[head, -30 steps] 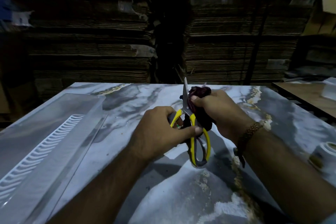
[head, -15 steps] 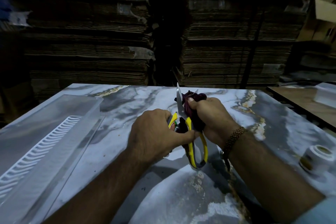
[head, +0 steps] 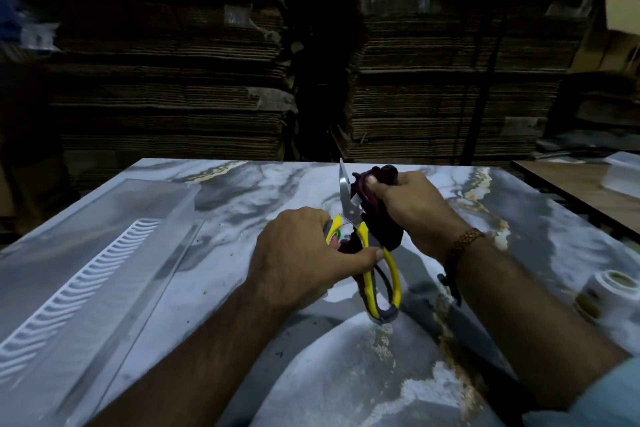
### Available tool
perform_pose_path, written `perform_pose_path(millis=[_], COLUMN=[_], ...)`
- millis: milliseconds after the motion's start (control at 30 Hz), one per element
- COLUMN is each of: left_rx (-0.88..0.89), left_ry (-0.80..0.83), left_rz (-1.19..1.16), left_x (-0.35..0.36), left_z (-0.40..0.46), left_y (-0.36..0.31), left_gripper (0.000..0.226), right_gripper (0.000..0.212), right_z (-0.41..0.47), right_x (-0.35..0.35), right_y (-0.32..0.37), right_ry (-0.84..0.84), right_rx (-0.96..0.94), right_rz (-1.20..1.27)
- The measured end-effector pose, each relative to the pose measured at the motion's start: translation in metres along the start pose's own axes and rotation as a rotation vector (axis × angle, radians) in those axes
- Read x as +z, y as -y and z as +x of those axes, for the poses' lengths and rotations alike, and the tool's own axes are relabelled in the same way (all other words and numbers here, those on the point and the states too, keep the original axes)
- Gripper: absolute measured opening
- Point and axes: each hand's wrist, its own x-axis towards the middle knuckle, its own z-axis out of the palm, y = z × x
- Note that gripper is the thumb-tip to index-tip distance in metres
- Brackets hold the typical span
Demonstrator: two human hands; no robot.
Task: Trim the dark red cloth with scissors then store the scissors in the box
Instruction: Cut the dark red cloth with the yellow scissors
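- Fingers of the left hand [head: 298, 260] are curled round the upper part of the scissors' handles, the thumb lying across the yellow grip just below the pivot.
- Fingers of the right hand [head: 412, 208] are bunched tight round the dark red cloth [head: 381, 218], with the thumb pressed on its top fold.
- Scissors [head: 367, 253] have steel blades that point up and away, a notched edge near the pivot, and smooth yellow handles with grey rubbery inner loops; the lower loop hangs below the left thumb, close above the table.
- Soft and crumpled, the cloth sits just right of the blades and touches them; whether the blades are biting into it cannot be told.
- Left of the left hand, well apart from it, lies the clear plastic box [head: 104, 253], long and flat-sided, with a ribbed white strip showing through.
- Beneath both hands is the table [head: 242, 191], glossy, with grey and white marbling and gold veins.
- On the right wrist sits a brown beaded bracelet [head: 462, 243].
- Right of the right forearm stands a white roll of tape [head: 604, 293].
- Beyond the fingers rise stacks of flattened corrugated cardboard [head: 173, 80], rough-edged.
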Motion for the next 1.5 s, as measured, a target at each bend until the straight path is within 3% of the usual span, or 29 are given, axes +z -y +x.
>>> perform_pose_path(millis=[333,533,667,767,833,1200,1333,1500], left_rx=[-0.007,-0.041,-0.096,-0.121,-0.143,-0.075,-0.076,-0.088], left_ry=[0.075,0.085,0.056,0.045,0.047,-0.021,-0.018,0.02], left_rz=[-0.076,-0.099,-0.154,-0.157,-0.146,-0.158,-0.15,-0.139], left_x=[0.001,0.003,0.004,0.003,0.002,0.01,0.01,0.012], left_z=[-0.006,-0.004,-0.006,-0.006,-0.006,-0.009,-0.01,-0.012], left_y=[-0.002,0.003,0.005,0.006,0.004,0.002,0.003,0.001], left_gripper=[0.074,0.078,0.081,0.082,0.084,0.073,0.074,0.077], right_gripper=[0.028,0.008,0.024,0.031,0.03,0.026,0.039,0.023], right_z=[0.031,0.019,0.006,-0.004,-0.014,-0.012,0.001,0.017], right_x=[-0.015,-0.041,-0.028,-0.015,-0.007,0.015,0.013,-0.002], right_y=[-0.015,-0.004,0.001,0.001,0.005,-0.007,-0.01,-0.011], right_ry=[-0.384,-0.259,-0.089,-0.216,-0.218,-0.181,-0.242,-0.363], right_rx=[0.007,-0.1,-0.026,-0.213,-0.324,-0.463,-0.457,-0.442], right_rz=[0.065,0.202,0.091,-0.293,-0.382,-0.351,-0.322,-0.313])
